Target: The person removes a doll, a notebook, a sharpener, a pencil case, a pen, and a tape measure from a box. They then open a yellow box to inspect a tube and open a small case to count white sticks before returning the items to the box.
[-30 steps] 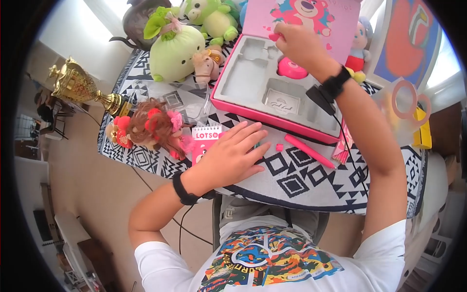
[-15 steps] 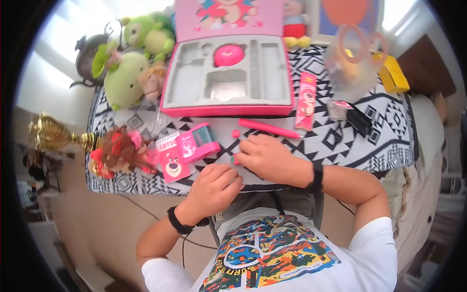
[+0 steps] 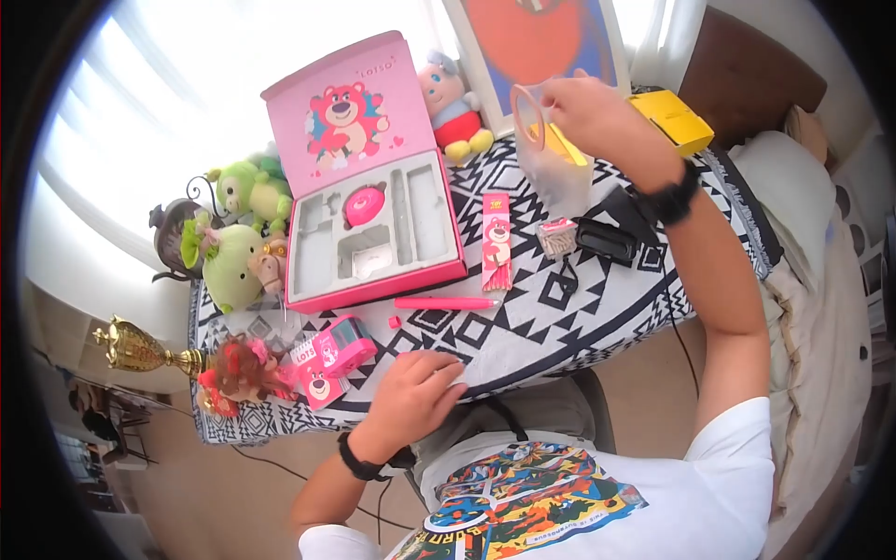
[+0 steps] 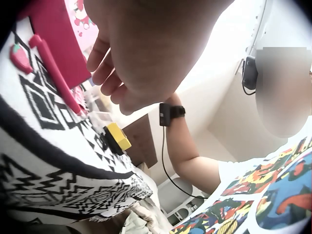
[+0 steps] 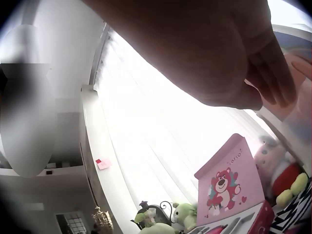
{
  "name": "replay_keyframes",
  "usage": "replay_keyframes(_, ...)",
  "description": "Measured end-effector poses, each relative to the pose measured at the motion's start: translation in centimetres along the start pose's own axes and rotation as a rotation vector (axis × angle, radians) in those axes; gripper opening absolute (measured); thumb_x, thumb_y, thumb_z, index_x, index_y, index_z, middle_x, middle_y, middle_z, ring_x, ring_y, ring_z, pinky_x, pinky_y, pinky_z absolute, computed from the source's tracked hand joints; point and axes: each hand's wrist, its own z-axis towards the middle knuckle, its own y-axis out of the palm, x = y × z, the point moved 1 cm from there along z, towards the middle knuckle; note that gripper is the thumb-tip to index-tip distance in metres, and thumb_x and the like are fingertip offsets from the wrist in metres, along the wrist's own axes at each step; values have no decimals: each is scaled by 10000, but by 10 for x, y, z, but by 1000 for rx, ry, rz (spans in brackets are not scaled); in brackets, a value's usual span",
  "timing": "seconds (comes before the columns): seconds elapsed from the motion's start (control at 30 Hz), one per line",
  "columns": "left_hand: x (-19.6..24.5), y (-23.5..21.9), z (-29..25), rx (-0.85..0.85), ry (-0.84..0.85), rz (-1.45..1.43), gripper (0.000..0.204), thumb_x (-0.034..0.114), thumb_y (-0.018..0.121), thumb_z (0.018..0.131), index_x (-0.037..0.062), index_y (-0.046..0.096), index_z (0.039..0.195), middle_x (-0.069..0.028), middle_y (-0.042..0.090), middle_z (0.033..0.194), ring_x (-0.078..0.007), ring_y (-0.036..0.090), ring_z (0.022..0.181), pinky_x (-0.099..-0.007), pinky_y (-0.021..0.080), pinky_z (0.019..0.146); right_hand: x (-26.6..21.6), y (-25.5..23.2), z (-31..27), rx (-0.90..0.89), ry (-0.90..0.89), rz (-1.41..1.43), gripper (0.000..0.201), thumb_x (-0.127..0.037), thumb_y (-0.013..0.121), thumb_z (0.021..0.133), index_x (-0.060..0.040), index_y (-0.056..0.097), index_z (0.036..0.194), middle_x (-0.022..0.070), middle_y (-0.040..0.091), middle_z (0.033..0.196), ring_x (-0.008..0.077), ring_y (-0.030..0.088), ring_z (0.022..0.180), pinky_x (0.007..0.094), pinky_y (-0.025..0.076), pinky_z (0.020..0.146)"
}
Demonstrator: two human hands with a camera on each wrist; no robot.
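Observation:
My right hand [image 3: 602,117] is raised at the back right of the table, its fingertips pinching the pink-rimmed handle of a translucent bag [image 3: 560,187] with something yellow inside. Seen from the right wrist, that hand [image 5: 209,53] has its fingers pointing down, and its grip is unclear there. My left hand [image 3: 411,397] hovers at the table's front edge, relaxed and holding nothing. In the left wrist view, the loosely bent fingers of the left hand [image 4: 146,58] are apart from a strawberry-shaped piece [image 4: 20,58] on the cloth. A pink pen [image 3: 446,303] lies beyond it.
An open pink bear box [image 3: 373,287] holds a pink round item [image 3: 364,205]. Around it are plush toys [image 3: 233,266], a doll [image 3: 245,369], a notepad [image 3: 320,385], a pink packet [image 3: 497,238], a small clear container [image 3: 557,239], a black case [image 3: 607,241] and a yellow box [image 3: 674,121].
My right hand went from over the box to the front edge, then out to the bag's handle. My left hand drew back from the notepad towards the front edge. The head view has shifted right.

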Motion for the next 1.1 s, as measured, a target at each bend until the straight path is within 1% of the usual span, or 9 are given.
replay_keyframes(0.07,14,7,29,21,74,-46,263,124,782,812,44,699,1048,-88,686,1072,-282,658,973,-395,526,825,-9,7,31,-290,41,-307,181,-110,586,891,-16,723,962,206,733,960,389,704,963,452,544,891)
replay_keyframes(0.17,38,17,63,66,152,-120,280,122,787,811,53,697,1066,-80,683,1071,-280,657,978,-391,528,831,14,42,58,-346,85,-285,207,-166,659,871,-1,740,966,226,735,955,401,705,988,459,527,942)
replay_keyframes(0.23,45,24,71,96,185,-175,294,116,794,804,61,698,1077,-71,683,1058,-278,658,973,-386,529,832,12,47,67,-739,89,-497,293,-204,604,958,-38,750,1151,214,715,1189,285,679,1172,405,552,945)
replay_keyframes(0.43,42,34,72,31,196,-312,273,151,776,844,62,684,1085,-70,672,1076,-273,643,967,-378,517,840,6,53,67,-786,54,-300,302,-209,606,963,-42,738,1177,202,709,1209,274,674,1178,398,553,947)
replay_keyframes(0.77,24,33,78,99,172,-394,236,172,746,878,50,696,1074,-84,671,1069,-283,640,973,-386,520,850,-25,75,48,-855,33,116,323,-217,609,972,-50,713,1229,179,695,1250,252,665,1189,384,553,950)
replay_keyframes(0.87,20,27,89,38,93,-445,242,175,735,893,32,685,1083,-113,666,1067,-321,639,979,-403,519,866,-20,71,39,-860,59,280,331,-220,610,975,-53,705,1245,171,690,1262,246,662,1193,380,553,951)
replay_keyframes(0.97,13,31,110,73,13,-537,257,183,733,902,32,674,1101,-123,657,1064,-332,636,974,-394,518,870,-27,74,34,-840,79,433,339,-222,611,978,-55,698,1260,164,686,1274,239,659,1196,376,553,952)
replay_keyframes(1.03,5,30,127,44,11,-542,309,197,737,909,17,654,1146,-133,658,1076,-302,649,974,-382,526,859,-22,72,31,-821,87,534,345,-224,612,980,-57,693,1271,160,683,1282,235,657,1199,373,553,953)
replay_keyframes(1.1,-2,38,146,112,-179,-782,398,253,729,931,2,612,1217,-117,653,1104,-230,642,966,-367,530,822,-18,70,36,-800,100,641,351,-226,612,982,-59,688,1281,155,681,1290,231,655,1201,371,553,954)
